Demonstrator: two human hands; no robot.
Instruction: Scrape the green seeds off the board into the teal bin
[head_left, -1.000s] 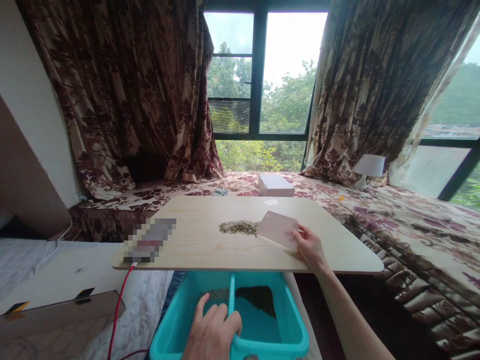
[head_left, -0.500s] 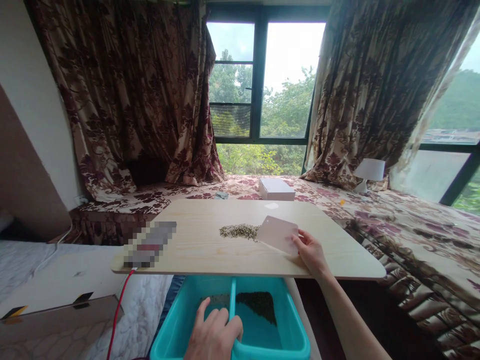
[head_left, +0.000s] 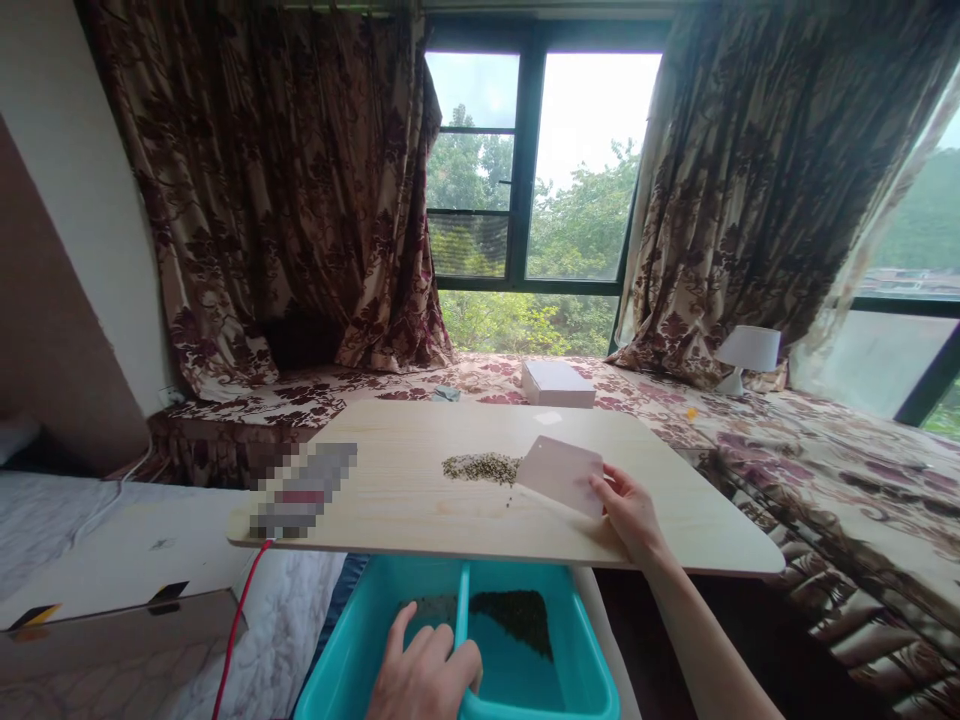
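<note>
My right hand [head_left: 628,508] is closed on the right edge of a thin whitish plastic scraper card [head_left: 561,478], held tilted on the pale wooden tabletop [head_left: 390,510]. The card's left edge touches a streak of small dark-and-light seeds [head_left: 480,467], with a few loose grains below. Beneath the table's front edge, a teal two-compartment bin [head_left: 596,655] holds dark grains [head_left: 517,618] on the right and a thinner scatter on the left. My left hand [head_left: 426,668] grips the bin at its divider, one finger stretched over the left compartment; its fingertips are partly hidden.
A blurred-out device [head_left: 304,490] with a red cable [head_left: 238,610] lies at the table's left edge. Behind stand a white box [head_left: 559,384] and a small lamp [head_left: 750,350] on the patterned ledge. A cardboard box [head_left: 120,600] rests on the bed at left.
The view has tilted and shifted slightly. A few grains have come loose below the streak beside the card. Both hands keep nearly the same position and hold.
</note>
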